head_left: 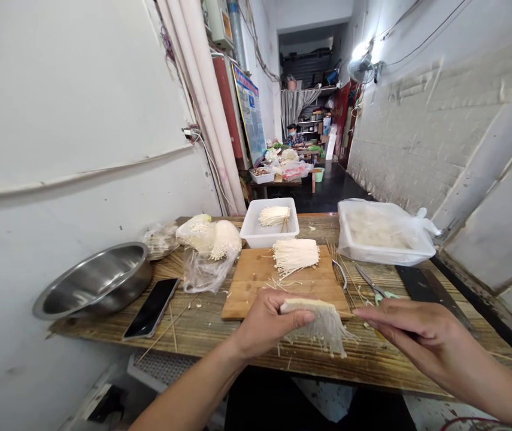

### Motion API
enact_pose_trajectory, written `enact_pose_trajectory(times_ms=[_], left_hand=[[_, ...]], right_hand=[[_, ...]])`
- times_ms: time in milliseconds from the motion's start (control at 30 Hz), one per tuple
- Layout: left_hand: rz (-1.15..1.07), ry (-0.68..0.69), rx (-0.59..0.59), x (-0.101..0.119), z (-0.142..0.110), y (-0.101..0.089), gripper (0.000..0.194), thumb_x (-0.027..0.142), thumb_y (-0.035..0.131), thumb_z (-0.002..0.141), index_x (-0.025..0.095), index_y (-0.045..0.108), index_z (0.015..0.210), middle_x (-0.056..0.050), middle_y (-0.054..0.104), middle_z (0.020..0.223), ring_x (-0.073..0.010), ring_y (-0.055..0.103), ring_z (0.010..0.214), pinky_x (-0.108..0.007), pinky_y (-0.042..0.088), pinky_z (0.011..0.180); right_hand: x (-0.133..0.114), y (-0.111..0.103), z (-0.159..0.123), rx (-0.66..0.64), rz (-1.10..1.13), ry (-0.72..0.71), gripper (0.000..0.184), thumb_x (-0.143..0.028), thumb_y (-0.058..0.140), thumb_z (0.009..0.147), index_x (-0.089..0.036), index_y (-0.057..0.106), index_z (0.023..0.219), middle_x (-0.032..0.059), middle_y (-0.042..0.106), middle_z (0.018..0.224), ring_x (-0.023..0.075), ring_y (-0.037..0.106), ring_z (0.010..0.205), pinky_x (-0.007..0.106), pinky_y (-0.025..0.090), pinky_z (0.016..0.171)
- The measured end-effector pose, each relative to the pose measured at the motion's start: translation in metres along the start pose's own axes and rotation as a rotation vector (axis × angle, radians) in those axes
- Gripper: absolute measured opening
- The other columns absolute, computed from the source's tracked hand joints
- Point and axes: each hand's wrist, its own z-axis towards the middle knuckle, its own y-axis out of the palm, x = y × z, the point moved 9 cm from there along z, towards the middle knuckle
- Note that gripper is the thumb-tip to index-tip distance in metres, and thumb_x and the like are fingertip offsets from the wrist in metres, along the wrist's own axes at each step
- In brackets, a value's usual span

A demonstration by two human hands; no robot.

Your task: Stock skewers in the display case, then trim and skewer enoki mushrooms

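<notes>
My left hand [267, 323] is closed around a flat bunch of enoki mushrooms [323, 323], its thumb pressed on the front. The bunch hangs over the near edge of the cutting board [247, 290], thin stems drooping. To the right, my right hand [411, 326] pinches a thin bamboo skewer [348, 314]; its tip points at the bunch, and I cannot tell whether it has entered. Farther back on the board lies a cut stack of enoki [297, 254], with loose stems [282, 282] in front of it.
Behind the board stands a white tub [247, 230] with skewered enoki. At right are a bagged tray [385, 257], scissors [372, 284] and a dark cleaver [421, 287]. A steel bowl [94, 278], phone [151, 308] and bagged enoki [211, 239] sit left. A person [294, 137] sits far back.
</notes>
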Motion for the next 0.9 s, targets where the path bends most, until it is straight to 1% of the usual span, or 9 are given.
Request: enact_pose_trajectory(times_ms=[100, 233, 433, 533, 600, 700, 767, 833, 900], left_hand=[[-0.004, 0.015, 0.005, 0.004, 0.000, 0.002, 0.028, 0.038, 0.075, 0.074, 0.014, 0.078, 0.088, -0.006, 0.076, 0.083, -0.0129, 0.063, 0.071, -0.021, 0.047, 0.067], [-0.037, 0.020, -0.025, 0.008, -0.001, 0.008, 0.022, 0.035, 0.075, 0.075, 0.016, 0.078, 0.086, -0.005, 0.076, 0.086, -0.0125, 0.064, 0.072, -0.020, 0.048, 0.068], [-0.072, -0.011, -0.034, 0.005, -0.002, 0.011, 0.018, 0.032, 0.075, 0.075, 0.018, 0.078, 0.085, -0.004, 0.076, 0.087, -0.0118, 0.065, 0.072, -0.020, 0.048, 0.069], [-0.054, -0.013, -0.050, 0.005, -0.001, 0.014, 0.017, 0.032, 0.075, 0.075, 0.017, 0.078, 0.084, -0.004, 0.076, 0.082, -0.0113, 0.063, 0.069, -0.019, 0.047, 0.065], [-0.049, -0.007, -0.050, 0.006, -0.001, 0.016, 0.018, 0.032, 0.075, 0.074, 0.016, 0.078, 0.083, -0.004, 0.075, 0.081, -0.0115, 0.063, 0.068, -0.020, 0.047, 0.064], [-0.068, -0.015, -0.040, 0.006, 0.001, 0.016, 0.019, 0.033, 0.075, 0.075, 0.017, 0.078, 0.084, -0.003, 0.075, 0.084, -0.0124, 0.064, 0.070, -0.021, 0.048, 0.068], [-0.062, -0.030, -0.043, 0.005, 0.002, 0.016, 0.022, 0.035, 0.074, 0.075, 0.016, 0.078, 0.084, -0.004, 0.075, 0.085, -0.0131, 0.064, 0.072, -0.022, 0.048, 0.070], [-0.032, -0.051, -0.023, 0.003, 0.002, 0.013, 0.025, 0.036, 0.075, 0.074, 0.017, 0.078, 0.089, -0.005, 0.076, 0.089, -0.0137, 0.064, 0.075, -0.022, 0.048, 0.072], [-0.005, -0.076, 0.020, 0.001, 0.003, 0.007, 0.033, 0.035, 0.078, 0.069, 0.018, 0.077, 0.098, -0.006, 0.075, 0.097, -0.0144, 0.065, 0.080, -0.023, 0.048, 0.075]], right_hand=[[-0.004, 0.001, 0.000, -0.030, -0.012, -0.031, 0.034, -0.018, 0.051, 0.091, -0.031, 0.069, 0.116, 0.0013, 0.075, 0.090, 0.0108, 0.070, 0.076, 0.018, 0.055, 0.066], [-0.009, -0.001, -0.002, -0.019, -0.041, -0.066, 0.040, -0.016, 0.051, 0.091, -0.033, 0.064, 0.124, 0.0012, 0.074, 0.091, 0.0104, 0.069, 0.077, 0.018, 0.054, 0.065], [-0.013, -0.001, -0.001, -0.020, -0.057, -0.083, 0.044, -0.013, 0.049, 0.091, -0.034, 0.060, 0.128, -0.0004, 0.073, 0.090, 0.0088, 0.068, 0.076, 0.016, 0.052, 0.063], [-0.015, 0.002, 0.001, -0.036, -0.034, -0.089, 0.043, -0.012, 0.049, 0.091, -0.033, 0.062, 0.126, 0.0002, 0.073, 0.091, 0.0093, 0.068, 0.078, 0.017, 0.053, 0.066], [-0.016, 0.004, 0.003, -0.039, -0.024, -0.084, 0.041, -0.013, 0.049, 0.091, -0.032, 0.063, 0.124, 0.0006, 0.073, 0.089, 0.0095, 0.068, 0.075, 0.018, 0.052, 0.065], [-0.015, 0.005, 0.005, -0.026, -0.026, -0.064, 0.037, -0.014, 0.050, 0.091, -0.029, 0.066, 0.121, 0.0008, 0.072, 0.081, 0.0090, 0.066, 0.069, 0.018, 0.052, 0.061], [-0.012, 0.005, 0.006, -0.019, -0.022, -0.046, 0.035, -0.015, 0.049, 0.092, -0.028, 0.067, 0.119, 0.0012, 0.072, 0.081, 0.0090, 0.066, 0.068, 0.018, 0.052, 0.061], [-0.008, 0.004, 0.005, -0.012, -0.013, -0.020, 0.034, -0.016, 0.050, 0.091, -0.028, 0.069, 0.117, 0.0016, 0.073, 0.083, 0.0098, 0.068, 0.071, 0.017, 0.053, 0.062], [-0.004, 0.001, 0.003, 0.004, -0.005, 0.004, 0.031, -0.018, 0.052, 0.091, -0.029, 0.070, 0.114, 0.0012, 0.075, 0.088, 0.0110, 0.070, 0.076, 0.018, 0.055, 0.065]])
